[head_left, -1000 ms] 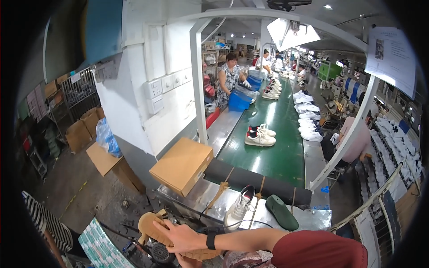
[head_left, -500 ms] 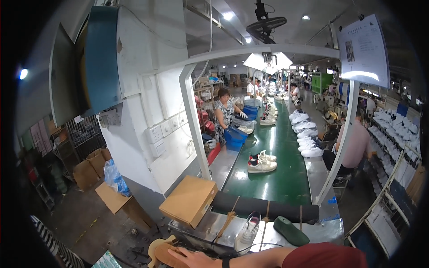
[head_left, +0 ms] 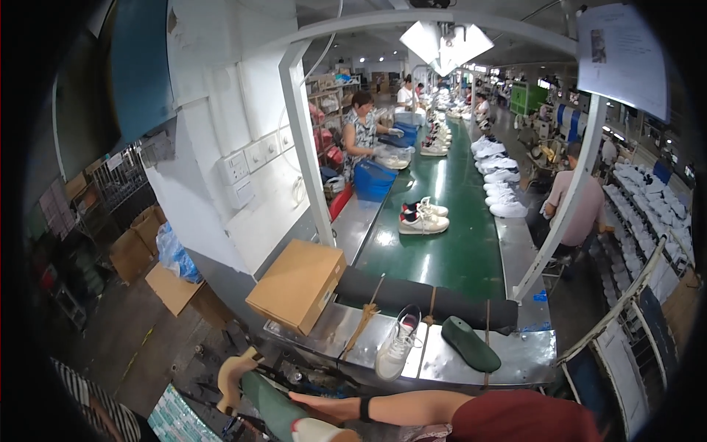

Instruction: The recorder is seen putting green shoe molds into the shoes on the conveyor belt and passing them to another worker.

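Note:
My right arm reaches in from the lower right, in a dark red sleeve with a black band at the wrist. My right hand (head_left: 324, 405) points left with its fingers stretched out, against a dark green shoe last (head_left: 266, 404). A white piece with a red edge (head_left: 313, 430), perhaps part of a shoe, is just below the hand, cut by the lower edge. Beyond the last's far end stands a curved tan piece (head_left: 234, 377). My left hand does not show. On the metal bench end (head_left: 434, 376) are a white lace-up sneaker (head_left: 399, 345) and another green last (head_left: 471, 345).
A brown cardboard box (head_left: 296, 283) sits by the black roller (head_left: 456, 300). On the green conveyor (head_left: 423, 254) stands a pair of cream sneakers (head_left: 424, 219). White shoes (head_left: 502, 188) line its right side. A co-worker (head_left: 362, 131) handles items beside blue bins (head_left: 374, 179). A striped sleeve (head_left: 92, 398) shows lower left.
The view has tilted down. My right hand lay on a brown, sole-like surface beside the tan piece; now it is at the green last and white piece. The co-worker's hands have moved.

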The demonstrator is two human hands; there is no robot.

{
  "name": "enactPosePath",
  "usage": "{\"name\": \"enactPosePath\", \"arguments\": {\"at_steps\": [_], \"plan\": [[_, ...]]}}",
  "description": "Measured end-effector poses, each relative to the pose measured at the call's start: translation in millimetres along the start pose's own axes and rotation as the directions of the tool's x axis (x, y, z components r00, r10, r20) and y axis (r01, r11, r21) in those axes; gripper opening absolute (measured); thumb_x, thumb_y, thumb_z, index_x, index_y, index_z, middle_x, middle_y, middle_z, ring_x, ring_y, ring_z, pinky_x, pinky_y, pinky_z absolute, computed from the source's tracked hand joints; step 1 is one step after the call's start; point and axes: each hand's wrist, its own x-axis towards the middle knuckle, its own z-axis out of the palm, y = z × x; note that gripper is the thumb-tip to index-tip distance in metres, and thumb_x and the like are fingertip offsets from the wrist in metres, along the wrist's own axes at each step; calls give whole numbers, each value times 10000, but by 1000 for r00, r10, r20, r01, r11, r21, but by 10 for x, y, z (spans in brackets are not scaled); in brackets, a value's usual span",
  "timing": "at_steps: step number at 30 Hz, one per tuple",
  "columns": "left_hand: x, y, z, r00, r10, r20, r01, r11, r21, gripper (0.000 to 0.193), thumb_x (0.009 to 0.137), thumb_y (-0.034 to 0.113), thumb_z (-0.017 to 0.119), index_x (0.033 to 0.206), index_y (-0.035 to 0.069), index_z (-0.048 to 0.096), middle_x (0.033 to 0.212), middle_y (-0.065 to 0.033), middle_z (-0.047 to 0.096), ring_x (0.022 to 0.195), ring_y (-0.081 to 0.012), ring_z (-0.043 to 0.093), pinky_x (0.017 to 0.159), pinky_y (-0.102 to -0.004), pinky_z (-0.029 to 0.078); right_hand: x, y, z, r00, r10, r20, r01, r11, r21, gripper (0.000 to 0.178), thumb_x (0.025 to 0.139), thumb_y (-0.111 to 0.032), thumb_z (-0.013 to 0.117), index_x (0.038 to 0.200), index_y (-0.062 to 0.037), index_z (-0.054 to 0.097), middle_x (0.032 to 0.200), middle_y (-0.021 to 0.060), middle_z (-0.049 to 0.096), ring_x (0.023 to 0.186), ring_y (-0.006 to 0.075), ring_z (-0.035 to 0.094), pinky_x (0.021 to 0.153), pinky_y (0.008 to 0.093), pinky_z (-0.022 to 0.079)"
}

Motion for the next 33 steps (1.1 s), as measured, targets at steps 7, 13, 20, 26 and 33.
{"name": "enactPosePath", "arguments": {"at_steps": [7,13,20,26,33], "plan": [[-637,-811,-294,948,-313,-64,320,923,212,433,943,216,704,1307,6,599,1090,-67,699,924,-206,656,815,-359,530,83,38,7,986,18,-167,-34,995,-98,1109,820,-554,750,1641,-106,153,1530,132,394,1401,277,407,1124,431,381],[-1138,-1181,-125,850,-523,-69,502,762,409,419,945,204,704,1300,6,603,1079,-57,697,908,-192,653,803,-347,529,-838,-686,-235,801,-557,217,553,551,-625,1260,732,-387,870,1623,-11,62,1603,164,287,1452,254,334,1200,367,283],[-101,-1848,1962,970,82,231,-240,516,822,767,795,202,870,1399,-75,486,1194,-171,668,1089,-246,639,983,-380,500,-3542,-1121,-1247,274,-926,-258,-139,227,-964,1183,673,-290,869,1584,30,186,1522,284,431,1449,371,428,1190,398,355],[647,-2184,3870,710,145,689,-701,244,670,891,710,413,888,1408,18,501,1207,-272,655,1050,-428,684,893,-452,550,-5111,-437,-2202,-73,-845,-530,-635,449,-629,1138,665,-232,835,1587,-18,203,1247,250,588,1110,452,613,959,496,518],[1387,-2227,4562,398,-324,858,-881,-396,259,588,727,576,790,1097,122,742,1185,-214,585,1073,-373,616,886,-469,506,-5082,369,-2576,-26,-850,-526,-718,382,-582,719,747,-235,804,1361,8,520,1444,206,532,1317,474,464,1132,536,371]]}}
